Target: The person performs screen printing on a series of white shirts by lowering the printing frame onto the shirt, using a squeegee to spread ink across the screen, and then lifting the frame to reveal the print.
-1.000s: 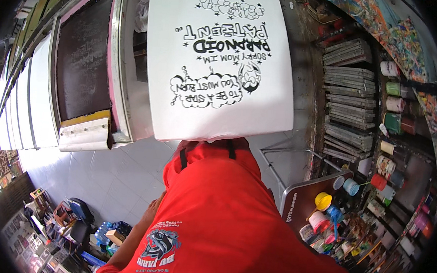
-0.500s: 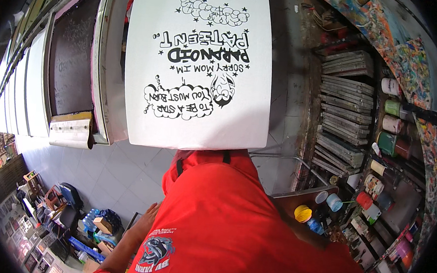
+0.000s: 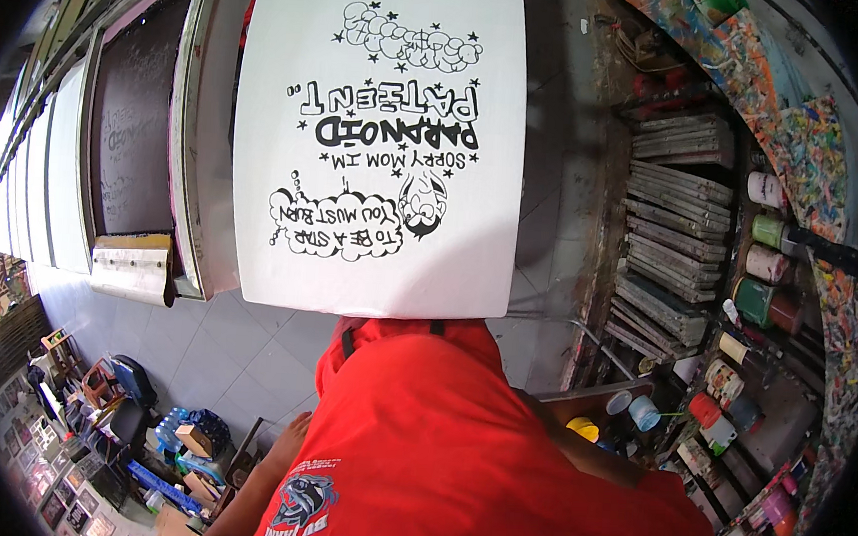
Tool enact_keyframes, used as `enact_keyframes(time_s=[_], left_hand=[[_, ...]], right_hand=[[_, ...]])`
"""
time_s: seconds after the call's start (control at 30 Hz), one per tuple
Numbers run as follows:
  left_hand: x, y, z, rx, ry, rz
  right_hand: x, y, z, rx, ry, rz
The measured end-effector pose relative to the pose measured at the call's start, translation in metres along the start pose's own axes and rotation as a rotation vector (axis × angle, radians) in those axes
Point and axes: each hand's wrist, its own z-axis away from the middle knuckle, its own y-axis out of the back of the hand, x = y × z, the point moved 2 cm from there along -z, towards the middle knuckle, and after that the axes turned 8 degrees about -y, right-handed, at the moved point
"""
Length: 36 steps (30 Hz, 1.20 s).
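Note:
In front of my body lies a white board-shaped panel (image 3: 369,279), its smooth face covered with black hand-drawn style lettering, stars, bubble clouds and a small cartoon face, all upside down to me. Neither of my hands touches it. My left hand (image 3: 291,434) hangs low at my side by the red shirt, which partly hides it; its fingers do not show well enough to judge. On the right, my forearm (image 3: 589,457) goes behind the shirt, and the hand at its end is hidden. Left of the panel stands a printing screen (image 3: 141,123) with dark mesh in a pale frame.
A squeegee-like metal-and-wood piece (image 3: 132,268) rests at the screen's near end. Stacked flat frames (image 3: 678,210) fill a rack on the right, beside paint tubs (image 3: 765,264) and a paint-splattered sheet (image 3: 801,129). A chair (image 3: 135,388) and water bottles (image 3: 170,429) stand lower left.
The view has shifted slightly, so the panel and screen sit lower and a little further left. My left hand shows less beside the shirt. Nothing has been taken hold of.

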Motion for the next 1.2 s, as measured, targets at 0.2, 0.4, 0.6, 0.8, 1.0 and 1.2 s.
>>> enact_keyframes(time_s=[0.2, 0.4, 0.6, 0.8, 1.0, 1.2], left_hand=[[-0.013, -0.024, 0.004, 0.025, 0.02, 0.01], [-0.007, -0.017, 0.002, 0.039, 0.015, -0.02], [0.017, 0.001, -0.011, 0.027, 0.07, 0.082], [0.045, 0.025, -0.018, 0.131, 0.071, 0.178], [0.038, 0.015, -0.016, 0.095, 0.09, 0.19], [0.037, 0.004, -0.015, 0.071, 0.085, 0.148]], right_hand=[[-0.011, 0.008, -0.007, -0.051, -0.016, -0.045], [-0.014, 0.01, -0.011, -0.059, -0.008, -0.033], [-0.019, 0.017, -0.015, -0.083, -0.021, -0.006], [-0.028, 0.019, -0.024, -0.116, -0.051, 0.02], [-0.036, 0.013, -0.023, -0.157, -0.08, 0.051], [-0.047, 0.0, -0.004, -0.211, -0.124, 0.079]])
